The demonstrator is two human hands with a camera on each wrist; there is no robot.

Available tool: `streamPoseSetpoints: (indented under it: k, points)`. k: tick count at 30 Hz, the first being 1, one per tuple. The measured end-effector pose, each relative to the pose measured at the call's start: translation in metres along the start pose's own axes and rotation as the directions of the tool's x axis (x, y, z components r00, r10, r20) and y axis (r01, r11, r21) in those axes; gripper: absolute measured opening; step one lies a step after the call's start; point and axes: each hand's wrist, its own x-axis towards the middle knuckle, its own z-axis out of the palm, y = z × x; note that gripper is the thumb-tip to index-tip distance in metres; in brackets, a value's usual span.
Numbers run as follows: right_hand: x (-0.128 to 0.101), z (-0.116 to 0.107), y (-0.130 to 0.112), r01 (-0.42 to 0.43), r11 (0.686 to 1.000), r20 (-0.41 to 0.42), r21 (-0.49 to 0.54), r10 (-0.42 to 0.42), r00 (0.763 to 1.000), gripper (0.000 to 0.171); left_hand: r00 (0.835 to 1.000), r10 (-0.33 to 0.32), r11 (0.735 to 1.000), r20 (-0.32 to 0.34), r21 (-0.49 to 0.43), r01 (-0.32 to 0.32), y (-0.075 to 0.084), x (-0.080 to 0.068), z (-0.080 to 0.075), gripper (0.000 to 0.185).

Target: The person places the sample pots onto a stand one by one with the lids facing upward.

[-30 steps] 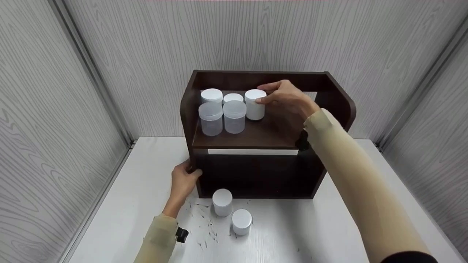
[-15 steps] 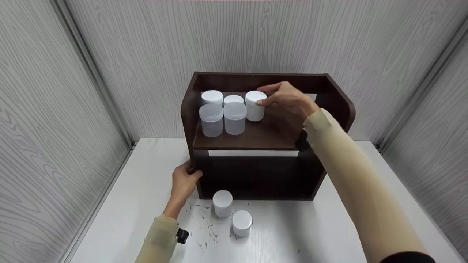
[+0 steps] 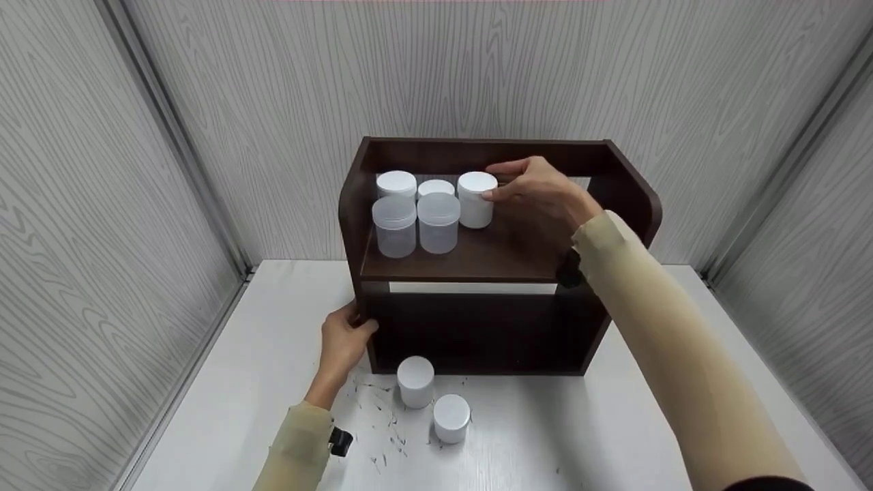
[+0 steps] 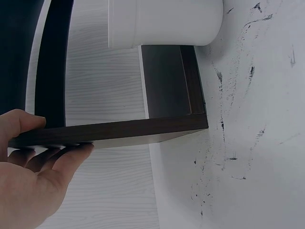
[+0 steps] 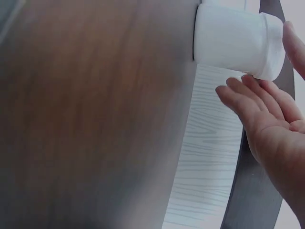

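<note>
A dark brown two-tier shelf (image 3: 477,269) stands on the white table. My left hand (image 3: 343,341) grips the edge of its left side panel (image 4: 119,130), thumb inside and fingers outside. On the upper tier my right hand (image 3: 539,187) is at a white lidded jar (image 3: 476,208), its fingers extended and loose, thumb and fingertips right at the lid (image 5: 272,45). That jar stands upright on the tier. To its left are two white jars (image 3: 395,183) at the back and two translucent jars (image 3: 438,228) in front.
Two more white jars stand on the table before the shelf, one (image 3: 415,382) near its lower left edge and one (image 3: 451,417) closer to me. Dark scuff marks (image 4: 221,90) streak the tabletop. Grey wood-patterned walls (image 3: 477,68) enclose the back and sides.
My right hand has eased slightly to the right, its thumb sliding toward the edge of the jar lid. The jar stays in place, and the left hand keeps its grip on the shelf.
</note>
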Motion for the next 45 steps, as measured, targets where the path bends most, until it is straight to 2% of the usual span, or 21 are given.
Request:
streamPoseSetpoints:
  k: [3, 6, 11, 16, 24, 28, 31, 35, 41, 45]
  points:
    - [-0.009, 0.002, 0.000, 0.009, 1.000, -0.049, -0.024, -0.010, 0.999, 0.070, 1.000, -0.003, 1.000, -0.009, -0.002, 0.003, -0.001, 0.000, 0.000, 0.055]
    - [-0.020, 0.005, -0.001, 0.050, 0.997, -0.108, -0.062, -0.057, 0.993, 0.072, 1.000, -0.001, 1.000, -0.015, -0.008, 0.001, -0.001, -0.001, 0.000, 0.054]
    - [-0.044, 0.013, -0.004, 0.154, 0.985, -0.182, -0.079, -0.166, 0.969, 0.071, 1.000, -0.005, 1.000, -0.017, -0.014, 0.005, -0.001, -0.001, 0.000, 0.054]
    - [-0.074, 0.027, -0.004, 0.237, 0.968, -0.209, -0.084, -0.250, 0.945, 0.069, 0.999, -0.012, 1.000, -0.031, -0.015, 0.012, 0.000, -0.001, 0.000, 0.055]
    - [-0.128, 0.037, 0.019, 0.365, 0.927, -0.198, -0.083, -0.375, 0.906, 0.043, 1.000, -0.014, 1.000, -0.018, -0.001, 0.014, -0.002, -0.002, 0.002, 0.055]
    - [-0.155, 0.039, 0.038, 0.376, 0.918, -0.201, -0.125, -0.395, 0.897, 0.030, 1.000, -0.008, 1.000, -0.004, -0.002, 0.008, -0.002, -0.002, 0.002, 0.057]
    - [-0.173, 0.041, 0.055, 0.361, 0.921, -0.203, -0.146, -0.385, 0.900, 0.025, 1.000, 0.005, 1.000, -0.005, -0.002, -0.005, -0.002, -0.001, 0.001, 0.057]
    - [-0.192, 0.043, 0.086, 0.311, 0.937, -0.204, -0.158, -0.340, 0.918, 0.022, 1.000, 0.002, 1.000, -0.004, 0.003, -0.002, -0.001, -0.002, 0.001, 0.056]
    - [-0.206, 0.038, 0.140, 0.204, 0.966, -0.206, -0.160, -0.235, 0.950, 0.023, 1.000, -0.004, 1.000, -0.008, 0.007, 0.004, -0.001, 0.000, 0.001, 0.055]
    - [-0.214, 0.033, 0.171, 0.166, 0.973, -0.198, -0.159, -0.197, 0.960, 0.024, 1.000, -0.008, 1.000, -0.008, 0.010, 0.008, -0.001, 0.000, 0.001, 0.055]
